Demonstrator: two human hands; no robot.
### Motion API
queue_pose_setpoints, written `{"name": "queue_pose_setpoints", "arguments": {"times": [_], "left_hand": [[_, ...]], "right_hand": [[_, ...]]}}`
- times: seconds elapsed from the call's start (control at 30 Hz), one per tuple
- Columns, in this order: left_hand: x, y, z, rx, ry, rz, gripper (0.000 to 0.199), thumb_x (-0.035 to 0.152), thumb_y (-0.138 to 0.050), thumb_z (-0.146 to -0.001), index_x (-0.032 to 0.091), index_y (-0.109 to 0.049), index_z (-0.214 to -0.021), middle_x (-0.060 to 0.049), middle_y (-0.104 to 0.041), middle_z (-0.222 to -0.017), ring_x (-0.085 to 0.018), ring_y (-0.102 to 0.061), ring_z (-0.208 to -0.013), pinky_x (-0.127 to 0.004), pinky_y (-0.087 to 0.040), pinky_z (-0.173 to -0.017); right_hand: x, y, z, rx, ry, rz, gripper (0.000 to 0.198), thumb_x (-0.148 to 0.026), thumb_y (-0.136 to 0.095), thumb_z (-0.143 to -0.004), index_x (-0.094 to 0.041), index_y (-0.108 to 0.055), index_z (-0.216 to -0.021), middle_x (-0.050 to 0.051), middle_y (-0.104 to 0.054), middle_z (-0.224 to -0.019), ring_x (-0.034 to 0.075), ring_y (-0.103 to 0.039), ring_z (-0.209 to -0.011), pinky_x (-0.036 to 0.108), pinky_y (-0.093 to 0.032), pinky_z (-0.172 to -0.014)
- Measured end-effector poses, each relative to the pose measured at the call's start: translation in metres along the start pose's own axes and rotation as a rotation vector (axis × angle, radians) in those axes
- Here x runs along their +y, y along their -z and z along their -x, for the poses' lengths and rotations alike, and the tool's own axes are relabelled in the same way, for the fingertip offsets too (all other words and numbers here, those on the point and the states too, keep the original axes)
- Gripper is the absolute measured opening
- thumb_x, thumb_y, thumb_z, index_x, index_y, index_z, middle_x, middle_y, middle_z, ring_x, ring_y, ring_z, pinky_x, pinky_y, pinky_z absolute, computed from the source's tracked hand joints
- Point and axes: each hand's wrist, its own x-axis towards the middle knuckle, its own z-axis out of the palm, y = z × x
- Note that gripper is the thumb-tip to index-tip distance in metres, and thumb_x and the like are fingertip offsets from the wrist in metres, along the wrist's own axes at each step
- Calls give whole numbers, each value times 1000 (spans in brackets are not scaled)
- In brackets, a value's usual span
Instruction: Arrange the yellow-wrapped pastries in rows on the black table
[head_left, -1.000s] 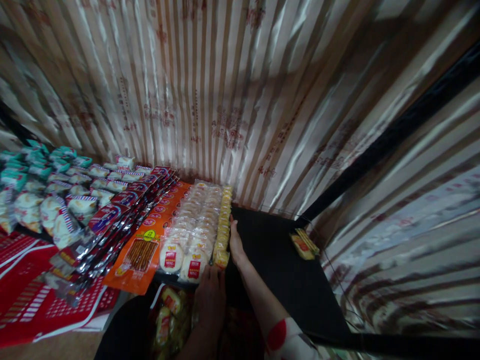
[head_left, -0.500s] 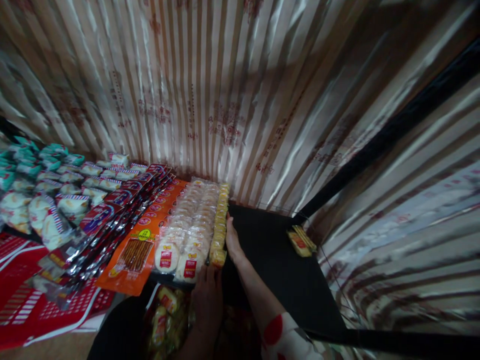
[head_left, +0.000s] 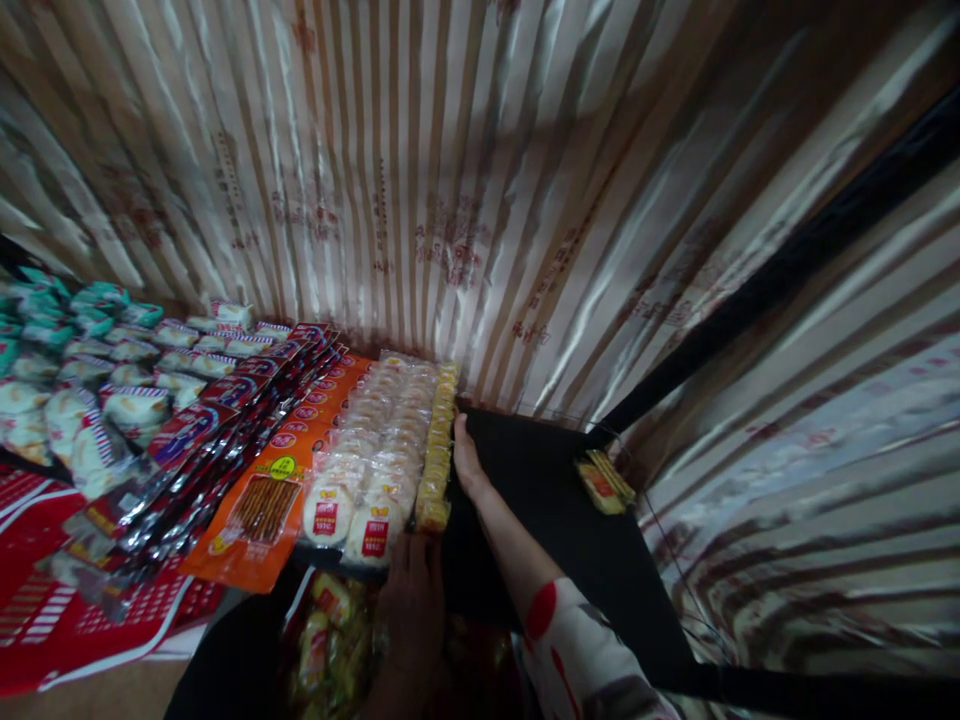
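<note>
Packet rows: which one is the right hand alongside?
The yellow row, rightmost of them: the right hand lies along its right side, the left hand is at its near end. The white rows sit to its left, farther from the right hand.

on the two front rice crackers [head_left: 342,515], red labels [head_left: 325,519] are showing white characters, but blur is keeping every word from being read for certain. the orange packet [head_left: 257,562] is carrying a yellow badge [head_left: 283,467] with fine dark print and a line of ovals [head_left: 284,440] with tiny lettering, while the striped curtain [head_left: 450,245] is bearing dark red characters, some in vertical lines, likewise illegible.
</note>
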Motion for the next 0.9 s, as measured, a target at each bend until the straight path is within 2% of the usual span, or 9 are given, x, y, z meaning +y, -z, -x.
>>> {"name": "queue_pose_setpoints", "arguments": {"times": [0.1,0.2,0.37,0.53,0.7,0.9], "left_hand": [[2,2,-1,2,12,13,17,22,-42,-90,19,-57,-81,-2,-60,-75,-14,-59,-68,-22,-43,-57],[2,2,1,-5,33,50,14,21,-44,-89,19,-56,-82,-2,-60,-76,-14,-59,-69,-23,-44,-61],[1,2,5,14,54,118,17,22,-41,-90,19,-55,-81,-3,-59,-76,-15,-57,-71,-24,-45,-63],[-1,5,2,-4,104,206,23,25,-37,-91,19,-54,-78,-2,-58,-73,-14,-57,-72,-26,-46,-67],[1,6,0,-72,191,163,22,23,-37,-89,19,-55,-77,-3,-58,-73,-15,-57,-71,-28,-47,-67],[0,9,4,13,110,199,21,21,-37,-89,18,-56,-80,-3,-58,-73,-15,-57,-72,-27,-47,-68]], "right_hand": [[-1,3,8,42,-30,2,69,-71,-30,-80,-27,-46,-131,-2,-39,-142,18,-27,-135,37,-17,-113],[1,10,24,81,-35,-21,71,-70,-28,-81,-24,-46,-131,0,-35,-144,19,-28,-135,36,-22,-111],[0,24,82,111,-1,4,60,-61,-36,-83,-19,-56,-120,9,-52,-131,21,-49,-119,36,-40,-98],[-6,21,134,102,91,221,36,-46,-51,-80,-20,-66,-100,8,-63,-111,20,-55,-107,33,-45,-90],[-4,8,142,48,72,221,35,-42,-51,-81,-19,-62,-103,9,-64,-104,19,-60,-93,30,-51,-77],[-1,8,146,130,98,257,31,-41,-52,-79,-18,-61,-98,9,-62,-101,19,-60,-91,30,-51,-74]]}}
